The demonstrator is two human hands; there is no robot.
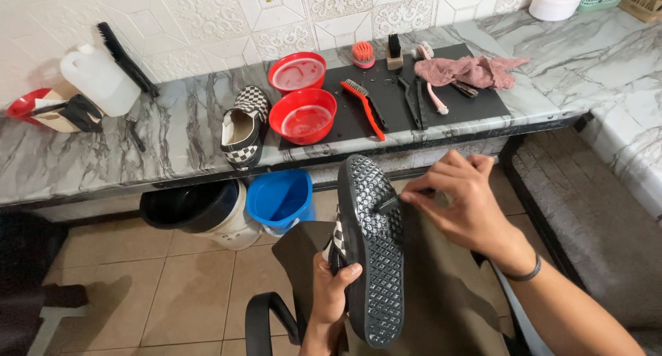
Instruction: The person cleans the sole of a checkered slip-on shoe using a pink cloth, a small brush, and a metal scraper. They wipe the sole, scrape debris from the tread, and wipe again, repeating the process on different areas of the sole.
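At lower centre, the left hand [332,292] gripped a checkered shoe [371,249] sole-up, exposing the tread to a small black brush [390,203] pinched in the right hand [463,206]. Its mate [243,126] rested on the marble counter [172,132] beside two red bowls [302,115].

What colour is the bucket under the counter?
The bucket is bright blue, seen in the head view.

Open air lay between the upturned shoe [372,246] and the bench [138,149] edge; at 12 o'clock, red bowls [302,115] and brushes [386,101] crowded the bench.
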